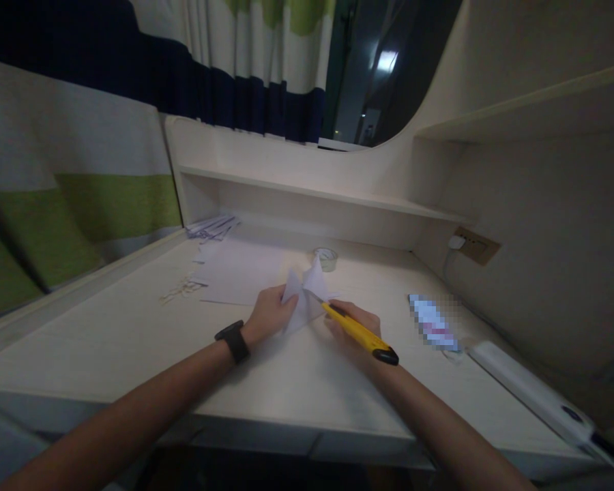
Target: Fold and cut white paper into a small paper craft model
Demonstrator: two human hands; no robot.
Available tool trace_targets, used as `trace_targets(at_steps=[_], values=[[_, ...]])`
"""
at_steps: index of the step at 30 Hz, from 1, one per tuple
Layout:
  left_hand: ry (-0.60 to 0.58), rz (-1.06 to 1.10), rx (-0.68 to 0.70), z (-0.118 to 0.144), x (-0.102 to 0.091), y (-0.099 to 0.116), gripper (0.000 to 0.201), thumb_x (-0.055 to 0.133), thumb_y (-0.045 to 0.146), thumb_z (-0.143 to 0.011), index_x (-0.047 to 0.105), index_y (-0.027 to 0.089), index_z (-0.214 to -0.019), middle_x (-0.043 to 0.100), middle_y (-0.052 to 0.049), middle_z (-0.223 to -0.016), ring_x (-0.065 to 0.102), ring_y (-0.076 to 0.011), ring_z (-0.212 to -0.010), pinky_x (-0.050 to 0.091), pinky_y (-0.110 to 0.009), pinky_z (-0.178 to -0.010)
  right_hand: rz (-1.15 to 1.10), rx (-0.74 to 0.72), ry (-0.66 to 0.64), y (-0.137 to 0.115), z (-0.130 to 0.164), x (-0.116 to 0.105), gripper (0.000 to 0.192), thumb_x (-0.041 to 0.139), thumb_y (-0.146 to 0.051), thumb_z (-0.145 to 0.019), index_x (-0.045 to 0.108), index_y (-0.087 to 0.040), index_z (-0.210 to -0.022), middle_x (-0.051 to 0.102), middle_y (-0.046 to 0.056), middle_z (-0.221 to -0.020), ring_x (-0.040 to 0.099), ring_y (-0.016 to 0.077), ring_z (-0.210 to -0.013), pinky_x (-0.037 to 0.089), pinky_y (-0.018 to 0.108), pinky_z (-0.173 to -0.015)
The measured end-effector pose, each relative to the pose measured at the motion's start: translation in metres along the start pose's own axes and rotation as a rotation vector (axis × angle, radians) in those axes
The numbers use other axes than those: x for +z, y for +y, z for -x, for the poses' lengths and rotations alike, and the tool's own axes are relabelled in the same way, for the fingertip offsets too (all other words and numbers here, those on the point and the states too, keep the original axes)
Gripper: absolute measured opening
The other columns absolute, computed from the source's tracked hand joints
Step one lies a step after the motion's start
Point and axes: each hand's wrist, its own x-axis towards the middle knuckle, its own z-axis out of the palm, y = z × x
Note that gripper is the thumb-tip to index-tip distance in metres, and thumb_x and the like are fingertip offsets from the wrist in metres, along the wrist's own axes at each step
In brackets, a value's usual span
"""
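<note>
At mid-surface (pixel 133 341), the left hand (pixel 271 315) pinches the folded paper (pixel 304 300); the right hand (pixel 351 327) clenches a yellow utility knife (pixel 355 331). Advisable: keep the blade in the crease, fingers clear.

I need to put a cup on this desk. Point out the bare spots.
Bare: the desk front-left, left of the left hand; and the front edge between both forearms. Crowded: folded paper, yellow knife in the right hand, tape roll, paper scraps.
</note>
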Motion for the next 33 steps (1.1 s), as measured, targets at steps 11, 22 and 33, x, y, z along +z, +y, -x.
trace_targets(at_steps=[11,22,33], values=[[-0.097,0.022,0.203,0.008,-0.006,0.014,0.027,0.042,0.025,-0.086,0.068,0.022,-0.093,0.068,-0.007,-0.092,0.06,-0.0231,-0.086,0.039,-0.031,-0.084,-0.583,0.729,0.217,-0.016,-0.014,0.005,0.044,0.058,-0.054,-0.076,0.066,-0.011,-0.074,0.068,0.008,-0.059,0.062,0.0171,-0.045,0.053,0.026,-0.045],[-0.072,0.153,0.184,0.007,-0.004,0.006,0.032,0.048,0.024,-0.084,0.063,0.023,-0.112,0.06,-0.005,-0.119,0.053,-0.0227,-0.111,0.033,-0.031,-0.1,-1.048,0.785,0.193,-0.012,-0.02,0.0,0.04,0.073,-0.038,-0.069,0.057,-0.016,-0.098,0.071,0.005,-0.066,0.067,0.0169,-0.053,0.056,0.023,-0.049],[-0.096,0.092,0.172,0.004,-0.005,0.007,0.027,0.047,0.026,-0.085,0.067,0.024,-0.103,0.068,-0.005,-0.104,0.061,-0.0234,-0.094,0.042,-0.034,-0.087,-1.037,0.877,0.282,0.0,-0.028,-0.005,0.041,0.07,-0.05,-0.067,0.058,-0.014,-0.081,0.071,0.008,-0.068,0.068,0.0174,-0.057,0.056,0.022,-0.049]])
